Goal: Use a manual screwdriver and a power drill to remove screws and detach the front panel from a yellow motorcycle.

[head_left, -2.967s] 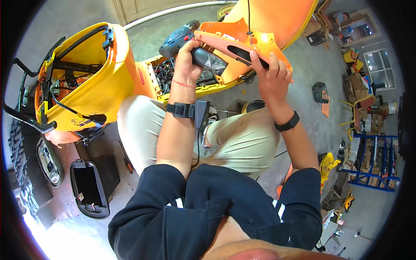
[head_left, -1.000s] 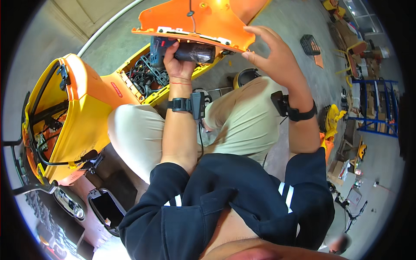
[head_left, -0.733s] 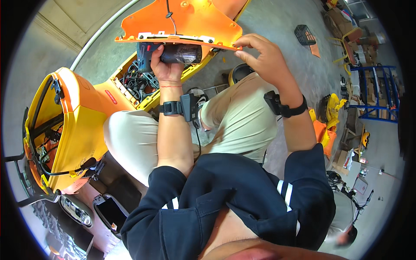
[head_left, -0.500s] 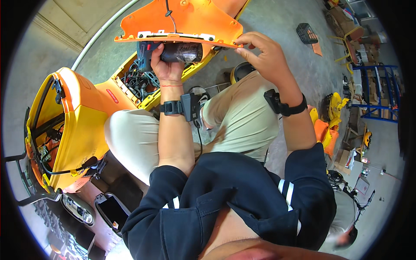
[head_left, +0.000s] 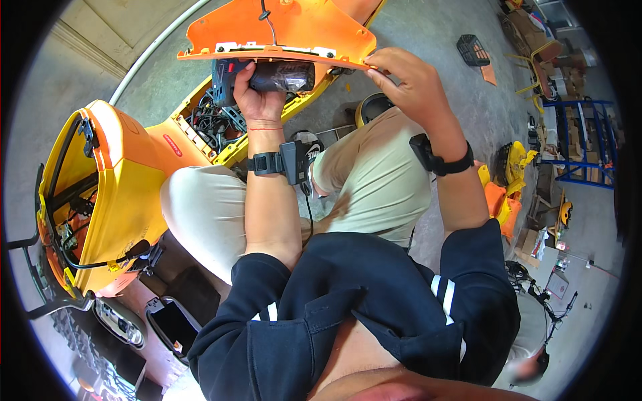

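Note:
My left hand is closed around a cordless drill with a dark body and a blue end. The drill lies sideways just under the near edge of an orange plastic body panel, partly hidden by it. At that panel's right corner, the thumb and forefinger of my right hand pinch the edge; anything small between the fingertips is hidden. A white strip with dark screws runs along the panel's near edge. From its inner face a thin black cable rises.
Below the panel, the yellow-orange scooter frame exposes bundled wiring. Its yellow front cowl stands at left, near my knee. A black basket sits on the floor to the right; farther off are yellow parts and a blue rack.
The orange panel's near edge has tilted up slightly, showing a little more of the drill beneath. My right hand has moved slightly up with the corner; my left hand keeps its grip.

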`<state>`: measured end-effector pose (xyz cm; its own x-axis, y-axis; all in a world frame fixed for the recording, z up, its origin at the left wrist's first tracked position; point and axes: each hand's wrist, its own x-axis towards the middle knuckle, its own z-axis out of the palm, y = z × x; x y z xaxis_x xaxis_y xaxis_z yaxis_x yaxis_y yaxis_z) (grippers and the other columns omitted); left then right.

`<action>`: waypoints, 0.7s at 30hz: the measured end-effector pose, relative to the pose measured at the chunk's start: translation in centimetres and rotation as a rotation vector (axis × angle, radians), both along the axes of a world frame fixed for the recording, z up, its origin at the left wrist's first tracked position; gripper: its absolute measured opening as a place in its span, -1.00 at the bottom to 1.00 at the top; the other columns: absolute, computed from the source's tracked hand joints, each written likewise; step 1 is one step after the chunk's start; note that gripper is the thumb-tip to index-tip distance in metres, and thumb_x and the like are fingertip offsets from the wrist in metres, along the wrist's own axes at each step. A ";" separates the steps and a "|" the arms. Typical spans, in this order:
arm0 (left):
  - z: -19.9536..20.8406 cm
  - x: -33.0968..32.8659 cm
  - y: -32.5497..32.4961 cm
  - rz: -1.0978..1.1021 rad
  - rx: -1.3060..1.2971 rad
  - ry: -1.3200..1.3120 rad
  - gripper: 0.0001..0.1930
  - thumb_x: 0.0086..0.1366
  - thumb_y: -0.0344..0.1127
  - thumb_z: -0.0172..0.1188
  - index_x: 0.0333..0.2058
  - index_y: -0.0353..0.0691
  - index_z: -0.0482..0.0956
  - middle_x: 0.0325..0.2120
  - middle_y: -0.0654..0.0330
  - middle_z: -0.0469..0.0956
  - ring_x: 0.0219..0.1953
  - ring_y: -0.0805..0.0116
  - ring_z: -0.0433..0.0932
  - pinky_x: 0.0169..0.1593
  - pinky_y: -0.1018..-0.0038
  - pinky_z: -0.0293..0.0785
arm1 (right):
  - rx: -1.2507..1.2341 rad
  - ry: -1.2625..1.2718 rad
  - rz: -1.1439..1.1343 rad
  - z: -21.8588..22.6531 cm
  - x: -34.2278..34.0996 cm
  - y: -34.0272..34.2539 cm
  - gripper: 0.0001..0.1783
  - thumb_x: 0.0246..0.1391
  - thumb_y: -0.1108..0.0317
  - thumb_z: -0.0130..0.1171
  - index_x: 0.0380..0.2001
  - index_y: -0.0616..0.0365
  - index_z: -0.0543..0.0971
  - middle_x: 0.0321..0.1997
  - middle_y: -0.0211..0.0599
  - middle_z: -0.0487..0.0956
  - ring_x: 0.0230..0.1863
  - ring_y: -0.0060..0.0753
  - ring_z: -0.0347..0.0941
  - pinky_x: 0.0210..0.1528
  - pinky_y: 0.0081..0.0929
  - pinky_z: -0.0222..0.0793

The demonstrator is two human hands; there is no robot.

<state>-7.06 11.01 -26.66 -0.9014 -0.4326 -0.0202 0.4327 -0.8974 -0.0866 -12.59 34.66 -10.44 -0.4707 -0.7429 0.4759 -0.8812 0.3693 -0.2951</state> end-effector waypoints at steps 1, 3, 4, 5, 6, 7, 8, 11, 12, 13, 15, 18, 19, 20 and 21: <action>0.1 0.1 0.1 0.003 -0.006 -0.008 -0.53 0.15 -0.41 0.17 0.09 -0.22 0.49 0.06 0.09 0.56 0.17 0.05 0.46 0.35 -0.01 0.21 | 0.001 0.004 -0.003 0.0 0.2 0.0 -0.80 0.04 0.36 0.32 -0.23 0.13 0.63 -0.20 -0.22 0.66 -0.17 -0.13 0.59 -0.10 -0.34 0.52; 0.2 0.2 0.1 0.006 -0.012 -0.016 -0.53 0.15 -0.41 0.17 0.09 -0.22 0.49 0.06 0.09 0.56 0.17 0.05 0.46 0.35 -0.01 0.21 | 0.002 0.007 -0.005 -0.1 0.3 0.0 -0.80 0.04 0.37 0.32 -0.23 0.13 0.63 -0.19 -0.21 0.66 -0.17 -0.14 0.59 -0.10 -0.34 0.52; 0.2 0.3 0.1 0.005 -0.019 -0.018 -0.53 0.16 -0.41 0.17 0.09 -0.22 0.49 0.06 0.09 0.57 0.17 0.05 0.47 0.35 0.00 0.22 | -0.005 0.015 -0.002 -0.2 0.3 0.1 -0.80 0.04 0.37 0.32 -0.23 0.13 0.63 -0.19 -0.21 0.66 -0.17 -0.14 0.60 -0.10 -0.35 0.52; 0.1 0.4 0.1 0.004 -0.026 -0.020 -0.54 0.16 -0.40 0.17 0.09 -0.22 0.49 0.06 0.09 0.57 0.17 0.06 0.47 0.35 0.00 0.22 | -0.011 0.021 0.001 -0.4 0.2 0.1 -0.80 0.04 0.37 0.32 -0.24 0.14 0.64 -0.19 -0.21 0.66 -0.16 -0.14 0.60 -0.10 -0.35 0.52; 0.2 0.3 0.1 0.004 -0.027 -0.019 -0.54 0.16 -0.40 0.17 0.09 -0.22 0.49 0.06 0.09 0.57 0.17 0.06 0.47 0.35 0.00 0.22 | -0.012 0.022 0.001 -0.4 0.1 0.1 -0.80 0.04 0.37 0.32 -0.24 0.14 0.64 -0.19 -0.21 0.66 -0.16 -0.14 0.60 -0.10 -0.35 0.52; 0.2 0.3 0.2 0.005 -0.039 -0.002 -0.54 0.17 -0.40 0.17 0.09 -0.22 0.49 0.05 0.09 0.57 0.17 0.06 0.47 0.34 0.00 0.23 | -0.014 0.023 0.009 -0.4 0.0 0.1 -0.80 0.04 0.38 0.32 -0.24 0.14 0.64 -0.19 -0.21 0.66 -0.16 -0.14 0.60 -0.10 -0.35 0.52; 0.1 0.2 0.3 0.006 -0.050 0.014 -0.55 0.18 -0.39 0.16 0.09 -0.22 0.49 0.05 0.09 0.57 0.16 0.06 0.47 0.33 0.01 0.24 | -0.015 0.022 0.016 -0.6 -0.1 0.2 -0.80 0.03 0.39 0.32 -0.24 0.14 0.64 -0.19 -0.21 0.66 -0.16 -0.14 0.59 -0.10 -0.35 0.52; 0.6 0.0 0.2 0.002 -0.054 -0.001 -0.56 0.19 -0.38 0.16 0.08 -0.23 0.49 0.04 0.09 0.57 0.15 0.06 0.48 0.32 0.01 0.26 | -0.039 0.061 0.014 0.0 -0.1 0.0 -0.81 0.03 0.40 0.32 -0.25 0.15 0.64 -0.19 -0.21 0.65 -0.16 -0.12 0.59 -0.11 -0.35 0.52; 0.5 -0.1 0.2 0.003 -0.058 -0.015 -0.57 0.20 -0.37 0.15 0.08 -0.23 0.49 0.03 0.08 0.58 0.13 0.05 0.50 0.30 0.01 0.28 | -0.044 0.064 0.022 -0.1 -0.1 -0.2 -0.81 0.03 0.40 0.32 -0.25 0.15 0.64 -0.19 -0.21 0.65 -0.16 -0.12 0.59 -0.11 -0.35 0.52; 0.5 -0.2 0.1 0.023 -0.046 -0.037 -0.58 0.20 -0.38 0.15 0.07 -0.24 0.49 0.01 0.09 0.59 0.11 0.06 0.51 0.30 0.03 0.30 | -0.031 0.051 0.005 -0.1 0.0 -0.3 -0.81 0.03 0.41 0.32 -0.25 0.15 0.63 -0.19 -0.21 0.65 -0.16 -0.11 0.58 -0.11 -0.34 0.52; 0.6 0.0 0.1 0.041 -0.058 -0.020 -0.58 0.20 -0.39 0.14 0.07 -0.24 0.49 0.00 0.09 0.59 0.11 0.08 0.52 0.30 0.05 0.31 | -0.026 0.046 -0.001 -0.2 0.1 -0.4 -0.81 0.03 0.42 0.31 -0.24 0.15 0.63 -0.19 -0.21 0.65 -0.16 -0.10 0.58 -0.11 -0.34 0.52; 0.5 0.5 0.2 0.057 -0.081 -0.023 -0.58 0.21 -0.41 0.13 0.08 -0.25 0.47 0.03 0.10 0.57 0.11 0.09 0.51 0.30 0.09 0.32 | -0.023 0.039 0.001 -0.3 0.4 -0.5 -0.77 0.02 0.43 0.32 -0.20 0.14 0.60 -0.16 -0.20 0.64 -0.16 -0.09 0.57 -0.12 -0.33 0.52; 0.4 0.5 0.2 0.051 -0.070 -0.041 -0.58 0.22 -0.41 0.13 0.08 -0.26 0.47 0.03 0.11 0.57 0.11 0.09 0.51 0.30 0.10 0.32 | -0.019 -0.018 -0.021 -0.3 0.7 -0.5 -0.73 0.01 0.43 0.32 -0.17 0.13 0.58 -0.12 -0.19 0.62 -0.14 -0.09 0.57 -0.12 -0.34 0.52; 0.3 0.6 0.1 0.042 -0.072 -0.008 -0.58 0.22 -0.41 0.13 0.08 -0.26 0.47 0.03 0.11 0.57 0.12 0.10 0.51 0.30 0.10 0.32 | -0.015 -0.075 -0.042 -0.1 0.9 -0.6 -0.68 0.00 0.43 0.33 -0.13 0.13 0.57 -0.08 -0.18 0.61 -0.13 -0.10 0.57 -0.12 -0.34 0.52; 0.3 0.9 0.2 0.034 -0.076 0.004 -0.58 0.22 -0.41 0.12 0.08 -0.25 0.48 0.03 0.12 0.58 0.11 0.11 0.51 0.30 0.11 0.32 | -0.018 -0.069 -0.036 0.0 1.2 -0.6 -0.68 0.00 0.43 0.33 -0.13 0.13 0.57 -0.08 -0.18 0.61 -0.13 -0.10 0.57 -0.12 -0.34 0.52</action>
